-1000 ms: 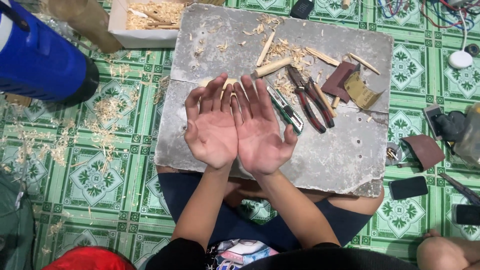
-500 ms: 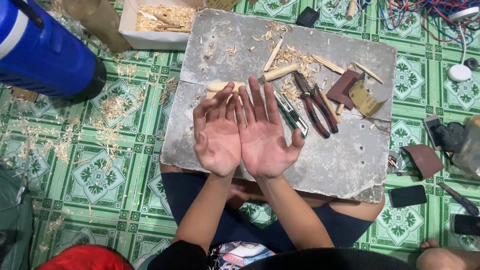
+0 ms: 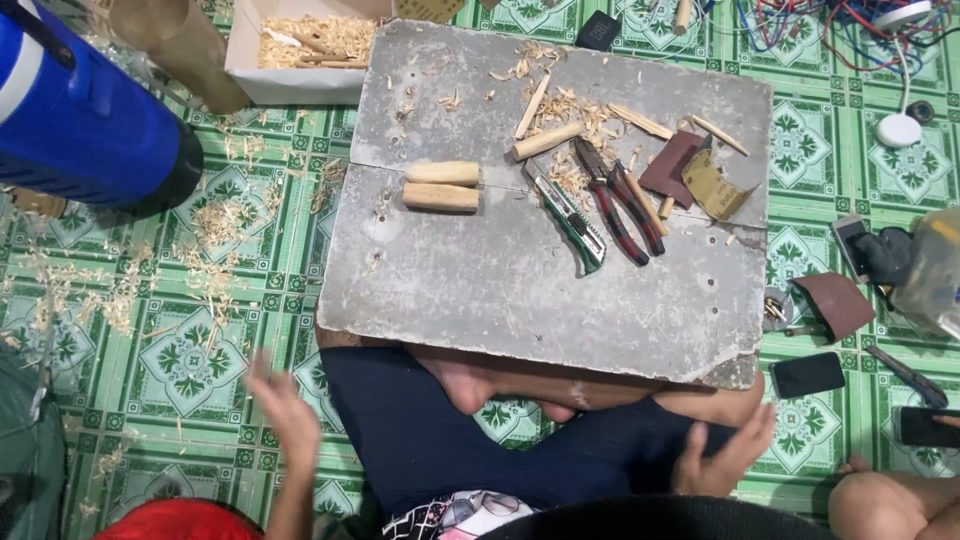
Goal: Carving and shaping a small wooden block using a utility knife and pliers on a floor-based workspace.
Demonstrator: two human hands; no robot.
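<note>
From the head view, your left hand [image 3: 283,415] and right hand [image 3: 722,455] hang spread wide and empty, well off the grey board [image 3: 480,290]; reaching back blind, you could catch the utility knife [image 3: 572,217] beside the two wooden pegs [image 3: 441,186]

White open cardboard box [image 3: 262,80] holding wood shavings, sitting just beyond far-left corner of grey stone slab [image 3: 520,290]. Two dark rectangular phones, screens off: one [image 3: 807,375] lying near slab's near-right corner, another [image 3: 925,426] lying further right, at frame edge. Small black rectangular case [image 3: 600,30] lying at slab's far edge.
</note>
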